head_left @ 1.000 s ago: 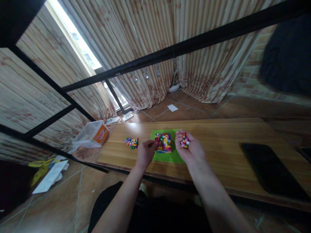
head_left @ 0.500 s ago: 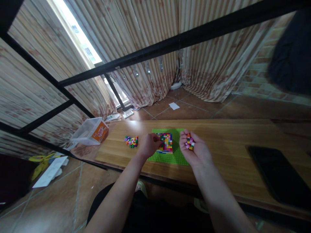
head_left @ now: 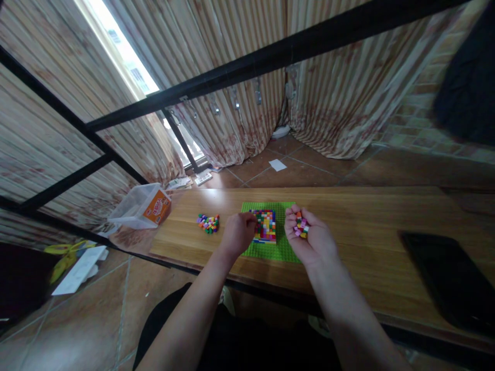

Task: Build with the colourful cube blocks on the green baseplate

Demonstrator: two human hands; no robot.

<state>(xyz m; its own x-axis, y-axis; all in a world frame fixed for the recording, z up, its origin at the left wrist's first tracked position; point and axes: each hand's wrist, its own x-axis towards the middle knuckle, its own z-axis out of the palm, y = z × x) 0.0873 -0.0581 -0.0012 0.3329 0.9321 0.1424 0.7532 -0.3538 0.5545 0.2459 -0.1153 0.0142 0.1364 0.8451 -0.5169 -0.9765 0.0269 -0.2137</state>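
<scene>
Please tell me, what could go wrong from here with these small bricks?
Loose bricks lie heaped in the upturned, cupped right grip; tilting it might spill some.
The left grip covers the left part of the brick structure, so a bump there could perhaps loosen a brick unseen.
The brick pile sits on the table just beside the left grip, which might scatter it when moving sideways.

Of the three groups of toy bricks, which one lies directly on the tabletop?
The loose brick pile left of the green baseplate; the assembled bricks sit on that baseplate, and the handful rests in the right hand.
</scene>
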